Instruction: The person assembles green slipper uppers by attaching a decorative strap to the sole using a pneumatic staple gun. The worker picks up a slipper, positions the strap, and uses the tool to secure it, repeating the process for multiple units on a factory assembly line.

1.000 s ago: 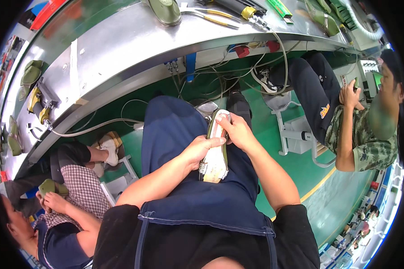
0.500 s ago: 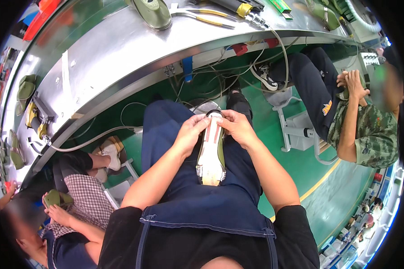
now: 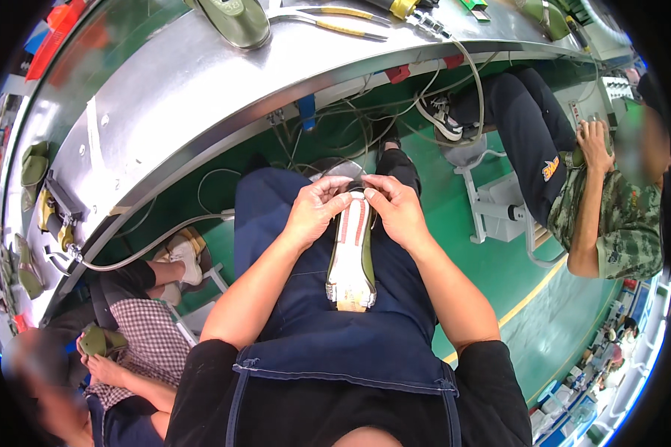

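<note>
A green shoe upper [image 3: 351, 261] lies bottom up along my lap, its white underside showing two reddish strips and a yellowish patch at the near end. My left hand [image 3: 317, 211] is closed on the left side of its far, dark-edged end, thumb on the underside. Opposite it, my right hand [image 3: 396, 211] pinches the same end from the right, thumb close to the other one. The fingertips curl over the rim, and what they press there is partly hidden. A dark blue apron [image 3: 335, 350] lies beneath the shoe.
Ahead curves a metal workbench [image 3: 171, 97] bearing a green shoe [image 3: 240, 22], yellow-handled pincers [image 3: 343, 22] and a hose-fed tool [image 3: 417, 18]. Hoses and cables [image 3: 358, 127] hang below it. Seated co-workers hold green shoe parts at the left [image 3: 103, 340] and right [image 3: 574, 158].
Both hands have shifted slightly at the shoe's far end, fingers now arched over its rim. The shoe stays on my lap. The view has moved a little against the bench.
</note>
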`<action>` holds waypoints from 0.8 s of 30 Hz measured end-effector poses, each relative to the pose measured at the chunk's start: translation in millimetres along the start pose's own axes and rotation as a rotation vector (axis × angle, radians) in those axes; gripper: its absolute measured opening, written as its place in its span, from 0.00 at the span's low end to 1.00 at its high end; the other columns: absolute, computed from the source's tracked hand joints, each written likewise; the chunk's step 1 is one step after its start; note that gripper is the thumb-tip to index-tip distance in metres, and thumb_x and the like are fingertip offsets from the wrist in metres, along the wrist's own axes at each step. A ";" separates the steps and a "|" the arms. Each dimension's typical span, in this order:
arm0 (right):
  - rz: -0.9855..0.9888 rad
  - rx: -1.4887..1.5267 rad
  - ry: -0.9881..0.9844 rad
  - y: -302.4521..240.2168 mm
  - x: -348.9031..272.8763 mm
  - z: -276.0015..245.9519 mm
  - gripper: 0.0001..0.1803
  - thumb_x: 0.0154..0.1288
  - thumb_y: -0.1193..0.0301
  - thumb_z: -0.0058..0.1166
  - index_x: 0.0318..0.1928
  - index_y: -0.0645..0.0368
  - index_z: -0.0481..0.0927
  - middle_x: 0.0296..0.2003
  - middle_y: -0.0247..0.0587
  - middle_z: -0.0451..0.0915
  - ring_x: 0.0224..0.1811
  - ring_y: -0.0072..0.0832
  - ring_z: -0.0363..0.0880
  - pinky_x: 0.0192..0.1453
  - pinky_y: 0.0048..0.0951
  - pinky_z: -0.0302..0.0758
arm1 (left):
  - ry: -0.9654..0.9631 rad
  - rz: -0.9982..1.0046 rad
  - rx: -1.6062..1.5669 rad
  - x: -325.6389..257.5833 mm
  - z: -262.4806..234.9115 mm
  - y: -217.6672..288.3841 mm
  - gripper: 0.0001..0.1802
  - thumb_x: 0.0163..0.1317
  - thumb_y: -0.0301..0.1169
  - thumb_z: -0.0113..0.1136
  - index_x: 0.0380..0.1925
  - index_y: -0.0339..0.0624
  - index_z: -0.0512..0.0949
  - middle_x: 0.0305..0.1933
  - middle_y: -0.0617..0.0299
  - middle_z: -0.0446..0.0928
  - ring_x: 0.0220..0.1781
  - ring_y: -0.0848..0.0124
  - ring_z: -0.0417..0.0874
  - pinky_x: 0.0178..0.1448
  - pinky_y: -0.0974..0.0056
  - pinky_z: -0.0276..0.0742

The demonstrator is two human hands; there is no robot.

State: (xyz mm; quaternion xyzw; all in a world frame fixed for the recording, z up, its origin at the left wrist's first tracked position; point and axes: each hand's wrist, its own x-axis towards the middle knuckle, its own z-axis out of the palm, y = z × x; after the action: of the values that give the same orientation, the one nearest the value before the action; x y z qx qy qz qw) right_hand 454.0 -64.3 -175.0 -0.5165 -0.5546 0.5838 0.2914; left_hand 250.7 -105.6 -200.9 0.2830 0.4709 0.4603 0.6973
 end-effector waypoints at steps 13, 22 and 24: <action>-0.248 -0.303 0.069 -23.5 -17.8 7.0 0.17 0.70 0.78 0.66 0.57 0.66 0.86 0.47 0.45 0.86 0.47 0.29 0.87 0.51 0.28 0.84 | 0.001 0.188 0.337 -9.8 5.6 10.5 0.18 0.71 0.24 0.66 0.59 0.31 0.82 0.49 0.63 0.73 0.51 0.74 0.79 0.57 0.68 0.80; -0.247 -0.270 0.104 -23.8 -19.8 6.7 0.14 0.67 0.74 0.68 0.51 0.65 0.89 0.44 0.50 0.88 0.47 0.42 0.89 0.55 0.35 0.83 | -0.010 0.218 0.413 -12.7 4.0 9.1 0.19 0.71 0.24 0.66 0.60 0.33 0.83 0.48 0.62 0.74 0.50 0.73 0.80 0.55 0.68 0.81; -0.287 -0.291 0.110 -23.6 -20.1 6.3 0.14 0.67 0.75 0.68 0.51 0.65 0.89 0.44 0.50 0.88 0.47 0.42 0.89 0.54 0.35 0.84 | -0.016 0.227 0.440 -13.6 4.8 10.9 0.19 0.71 0.24 0.65 0.61 0.35 0.83 0.48 0.62 0.74 0.50 0.73 0.80 0.55 0.68 0.81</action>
State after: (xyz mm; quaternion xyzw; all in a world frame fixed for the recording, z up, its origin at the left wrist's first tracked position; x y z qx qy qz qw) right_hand 448.6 -79.7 -147.9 -0.4998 -0.6842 0.4211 0.3236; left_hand 249.2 -113.2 -184.5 0.4829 0.5196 0.4199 0.5661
